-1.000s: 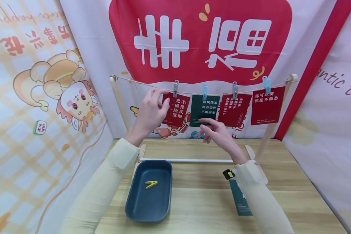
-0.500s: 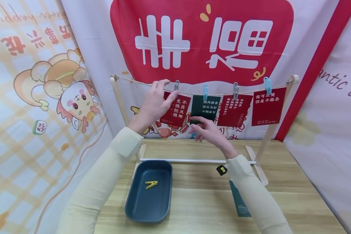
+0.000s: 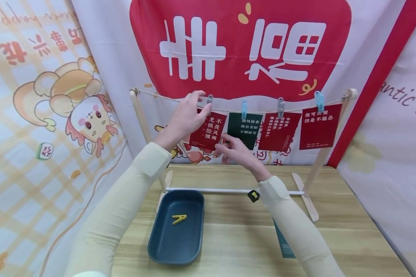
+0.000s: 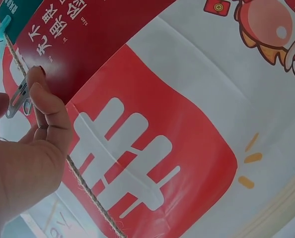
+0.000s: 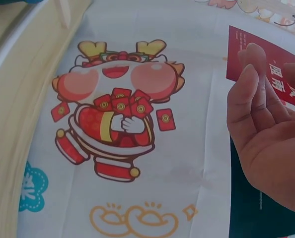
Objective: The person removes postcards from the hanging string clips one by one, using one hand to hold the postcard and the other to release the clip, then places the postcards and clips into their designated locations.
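In the head view, several red and dark green printed cards hang from a twine line (image 3: 159, 95) by clothespins. My left hand (image 3: 184, 122) is at the leftmost grey clothespin (image 3: 210, 99), which holds a red card (image 3: 205, 132). The left wrist view shows my thumb and fingers on either side of this clothespin (image 4: 19, 99). My right hand (image 3: 238, 154) has loosely bent fingers, thumb and forefinger apart, right at the red card's lower right corner. In the right wrist view its fingers (image 5: 257, 94) overlap the red card (image 5: 237, 52).
A wooden frame (image 3: 319, 165) carries the line. On the table, a dark blue tray (image 3: 152, 231) contains a yellow clothespin (image 3: 178, 219). A green card (image 3: 282, 242) lies partly under my right forearm. A printed cloth (image 3: 242, 86) hangs behind.
My left hand has moved right and up from the card's left edge to the grey clothespin. My right hand has shifted left, from the green card to the red card's corner.
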Demonstrator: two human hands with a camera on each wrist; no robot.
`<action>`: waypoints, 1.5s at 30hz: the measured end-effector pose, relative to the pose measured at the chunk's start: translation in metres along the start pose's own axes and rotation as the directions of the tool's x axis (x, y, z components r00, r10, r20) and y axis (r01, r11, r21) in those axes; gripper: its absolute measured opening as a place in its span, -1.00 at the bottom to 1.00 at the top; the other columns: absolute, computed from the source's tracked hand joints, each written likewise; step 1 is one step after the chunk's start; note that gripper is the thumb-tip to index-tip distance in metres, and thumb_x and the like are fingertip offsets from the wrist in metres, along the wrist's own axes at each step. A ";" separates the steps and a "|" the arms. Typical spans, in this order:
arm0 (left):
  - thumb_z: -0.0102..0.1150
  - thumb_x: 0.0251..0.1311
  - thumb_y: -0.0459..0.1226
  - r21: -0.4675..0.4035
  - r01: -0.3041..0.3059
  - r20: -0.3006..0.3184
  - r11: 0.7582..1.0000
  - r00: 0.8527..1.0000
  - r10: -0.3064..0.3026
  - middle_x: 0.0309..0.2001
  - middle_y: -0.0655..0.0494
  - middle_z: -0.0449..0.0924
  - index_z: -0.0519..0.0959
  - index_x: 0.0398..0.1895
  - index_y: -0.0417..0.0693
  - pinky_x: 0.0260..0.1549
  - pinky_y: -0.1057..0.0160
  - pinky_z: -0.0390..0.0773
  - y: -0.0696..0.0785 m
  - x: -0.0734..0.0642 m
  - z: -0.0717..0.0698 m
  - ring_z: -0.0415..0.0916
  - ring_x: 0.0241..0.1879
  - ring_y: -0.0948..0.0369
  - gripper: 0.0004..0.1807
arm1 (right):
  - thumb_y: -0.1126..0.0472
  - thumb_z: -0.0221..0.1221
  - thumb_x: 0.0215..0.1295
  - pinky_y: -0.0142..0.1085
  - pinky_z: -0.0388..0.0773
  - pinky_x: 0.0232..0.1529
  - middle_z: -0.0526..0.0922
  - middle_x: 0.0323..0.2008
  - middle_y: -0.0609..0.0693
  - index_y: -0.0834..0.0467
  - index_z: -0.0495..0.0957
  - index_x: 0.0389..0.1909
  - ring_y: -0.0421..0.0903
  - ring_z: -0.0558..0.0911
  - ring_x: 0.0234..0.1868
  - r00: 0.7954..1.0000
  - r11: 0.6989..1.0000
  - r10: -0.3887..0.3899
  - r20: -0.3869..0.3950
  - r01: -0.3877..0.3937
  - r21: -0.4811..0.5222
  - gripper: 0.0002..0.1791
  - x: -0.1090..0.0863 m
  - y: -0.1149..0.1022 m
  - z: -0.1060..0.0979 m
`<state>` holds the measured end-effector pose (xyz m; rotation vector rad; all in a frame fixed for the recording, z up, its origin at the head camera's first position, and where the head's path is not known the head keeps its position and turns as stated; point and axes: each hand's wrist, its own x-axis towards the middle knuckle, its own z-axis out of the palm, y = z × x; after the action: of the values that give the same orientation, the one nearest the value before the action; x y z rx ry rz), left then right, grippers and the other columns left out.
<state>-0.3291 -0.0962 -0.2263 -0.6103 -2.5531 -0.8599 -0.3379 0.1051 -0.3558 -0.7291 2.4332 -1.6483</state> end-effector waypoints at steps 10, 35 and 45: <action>0.16 0.29 -0.05 -0.026 0.016 0.042 1.000 0.999 -0.015 0.16 0.02 0.56 0.36 0.34 -0.01 0.02 0.10 0.64 0.001 0.004 0.001 0.56 0.03 0.14 -0.42 | -0.02 0.07 0.46 -0.15 0.69 -0.42 0.73 -0.17 0.13 -0.03 0.41 0.22 0.12 0.72 -0.46 0.999 0.996 0.050 -0.006 -0.049 0.070 -0.61 0.013 -0.005 0.013; 0.15 0.33 -0.16 -0.343 -0.086 -0.070 0.936 0.995 0.066 -0.07 0.04 0.57 0.46 -0.02 0.00 -0.17 0.30 0.68 0.011 0.010 0.004 0.63 -0.48 0.17 -0.77 | -0.09 0.05 0.45 -0.13 0.70 -0.34 0.72 -0.28 0.19 0.01 0.48 0.12 0.16 0.70 -0.44 0.998 0.996 0.055 -0.033 -0.053 0.073 -0.63 0.011 -0.010 0.015; 0.18 0.32 -0.14 -0.437 -0.150 -0.173 0.887 0.982 0.081 -0.24 0.10 0.64 0.56 -0.06 -0.01 -0.28 0.27 0.69 0.016 0.012 -0.002 0.65 -0.44 0.19 -0.78 | -0.12 0.05 0.44 -0.15 0.70 -0.36 0.71 -0.35 0.13 0.00 0.51 0.05 0.17 0.70 -0.43 0.998 0.998 0.055 -0.043 -0.054 0.035 -0.65 0.009 -0.013 0.013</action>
<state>-0.3304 -0.0825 -0.2117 -0.7879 -2.1621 -1.4116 -0.3366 0.0865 -0.3480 -0.6226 2.4256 -1.6984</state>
